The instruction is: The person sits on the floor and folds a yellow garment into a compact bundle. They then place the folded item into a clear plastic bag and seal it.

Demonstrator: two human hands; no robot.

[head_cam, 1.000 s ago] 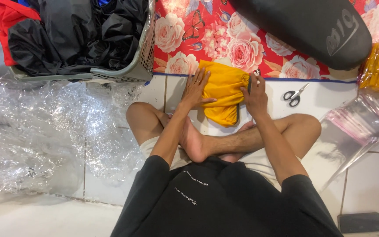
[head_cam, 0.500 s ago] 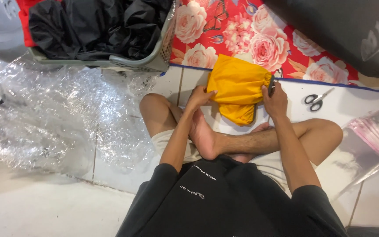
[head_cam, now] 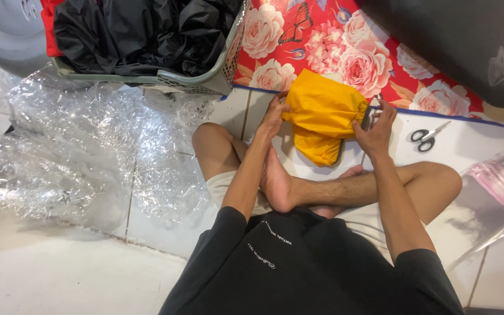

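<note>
Posture: the person is sitting cross-legged on the white tiled floor [head_cam: 59, 280], wearing a black shirt [head_cam: 310, 268], with bare legs folded under both forearms.
Left hand: the left hand [head_cam: 273, 115] is gripping the left edge of the yellow cloth [head_cam: 322, 114], fingers closed on the fabric.
Right hand: the right hand [head_cam: 374, 125] is pinching the cloth's right edge, fingers closed on it; a small dark bit is showing at the fingertips, too small to tell what it is.
Hands together or apart: they are sitting apart, one at each side of the cloth, both clamped on it.
Cloth: it is lying bunched and folded on the floor in front of the crossed legs, its far part overlapping the near edge of the floral mat [head_cam: 333, 46], its near end hanging toward the feet.
Scissors: the scissors [head_cam: 427, 137] are lying on the floor just right of the right hand, near the mat's edge, untouched.
Basket: a grey basket [head_cam: 205, 79] is standing at the far left, beside the mat's left edge, holding black fabric [head_cam: 141, 32].
Wrap: clear plastic wrap [head_cam: 71, 151] is spreading crumpled over the floor on the left, in front of the basket.
Bags: clear bags [head_cam: 497, 186] are lying at the right edge of the floor.
Dark bulk: a large black object [head_cam: 462, 41] is resting on the mat's far right corner.
</note>
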